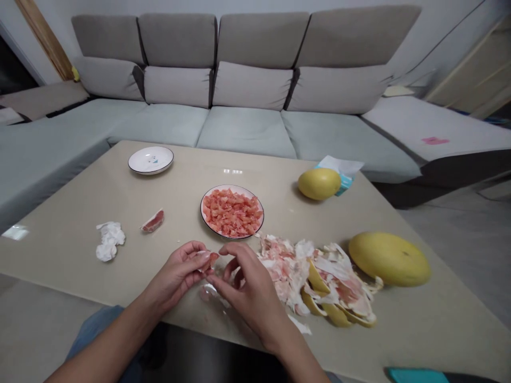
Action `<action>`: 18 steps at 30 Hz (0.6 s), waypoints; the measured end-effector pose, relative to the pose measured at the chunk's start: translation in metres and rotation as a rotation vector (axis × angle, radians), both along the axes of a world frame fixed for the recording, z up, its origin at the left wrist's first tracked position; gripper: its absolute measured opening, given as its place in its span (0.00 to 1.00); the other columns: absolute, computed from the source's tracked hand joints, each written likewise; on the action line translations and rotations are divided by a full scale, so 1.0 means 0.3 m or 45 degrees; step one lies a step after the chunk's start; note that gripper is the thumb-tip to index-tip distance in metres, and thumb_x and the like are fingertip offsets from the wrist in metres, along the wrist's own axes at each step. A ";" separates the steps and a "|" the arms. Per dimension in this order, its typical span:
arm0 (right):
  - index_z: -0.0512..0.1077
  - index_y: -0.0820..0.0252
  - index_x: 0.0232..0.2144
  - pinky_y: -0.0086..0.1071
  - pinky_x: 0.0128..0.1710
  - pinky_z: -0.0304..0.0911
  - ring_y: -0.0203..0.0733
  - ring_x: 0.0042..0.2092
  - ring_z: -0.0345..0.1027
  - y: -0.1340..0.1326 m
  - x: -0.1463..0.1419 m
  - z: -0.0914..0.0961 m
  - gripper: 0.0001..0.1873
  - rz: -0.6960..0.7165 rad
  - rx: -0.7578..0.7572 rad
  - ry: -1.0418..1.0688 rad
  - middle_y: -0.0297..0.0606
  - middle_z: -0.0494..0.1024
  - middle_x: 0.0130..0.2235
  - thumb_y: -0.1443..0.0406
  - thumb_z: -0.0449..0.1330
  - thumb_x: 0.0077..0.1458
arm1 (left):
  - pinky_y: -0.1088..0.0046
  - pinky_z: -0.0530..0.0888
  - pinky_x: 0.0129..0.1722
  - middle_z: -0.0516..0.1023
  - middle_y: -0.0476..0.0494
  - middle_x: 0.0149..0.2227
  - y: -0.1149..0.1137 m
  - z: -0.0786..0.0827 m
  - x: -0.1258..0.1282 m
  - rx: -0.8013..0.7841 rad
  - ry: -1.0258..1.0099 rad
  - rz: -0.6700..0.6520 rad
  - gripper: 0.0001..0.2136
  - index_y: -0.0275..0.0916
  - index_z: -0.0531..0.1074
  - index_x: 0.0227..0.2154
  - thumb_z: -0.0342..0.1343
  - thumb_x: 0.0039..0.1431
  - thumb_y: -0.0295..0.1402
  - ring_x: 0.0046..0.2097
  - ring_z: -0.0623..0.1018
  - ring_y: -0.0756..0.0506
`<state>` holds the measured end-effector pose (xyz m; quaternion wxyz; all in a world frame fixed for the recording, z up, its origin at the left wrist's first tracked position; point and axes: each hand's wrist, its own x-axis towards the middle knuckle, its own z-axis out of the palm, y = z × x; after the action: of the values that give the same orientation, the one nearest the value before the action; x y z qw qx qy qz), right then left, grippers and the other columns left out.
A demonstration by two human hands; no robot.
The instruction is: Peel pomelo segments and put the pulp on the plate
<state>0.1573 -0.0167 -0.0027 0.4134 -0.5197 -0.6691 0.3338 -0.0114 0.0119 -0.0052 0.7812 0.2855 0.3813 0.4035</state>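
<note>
Low over the near edge of the table, my left hand (178, 274) pinches a small piece of pink pomelo segment (213, 258) between thumb and fingers. My right hand (253, 290) meets it from the other side, thumb and index finger curled at the piece. Bits of thin pale membrane (209, 291) lie beneath the hands. Just beyond them, a dark-rimmed white plate (244, 189) is heaped with peeled pomelo pulp (232, 213). One more segment (153, 221), its pale skin partly on, rests on the table to the left.
Right of my hands spreads a pile of pomelo peel and membranes (315, 279). Two whole yellow pomelos (389, 259) sit right, the farther beside a tissue pack (346, 183). Crumpled tissue (109, 240) and another plate (139, 160) are left; a teal-and-black object (417, 375) lies near right.
</note>
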 end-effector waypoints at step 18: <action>0.76 0.59 0.39 0.27 0.27 0.65 0.35 0.27 0.69 0.015 0.017 0.017 0.08 0.040 -0.253 0.318 0.34 0.78 0.29 0.65 0.62 0.54 | 0.77 0.71 0.36 0.76 0.46 0.32 -0.010 -0.006 -0.011 0.073 0.078 -0.207 0.08 0.35 0.74 0.37 0.62 0.58 0.34 0.32 0.75 0.52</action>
<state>0.1622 -0.0122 0.0024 0.4347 -0.5020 -0.5843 0.4665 -0.0147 0.0090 -0.0069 0.7908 0.3501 0.3689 0.3406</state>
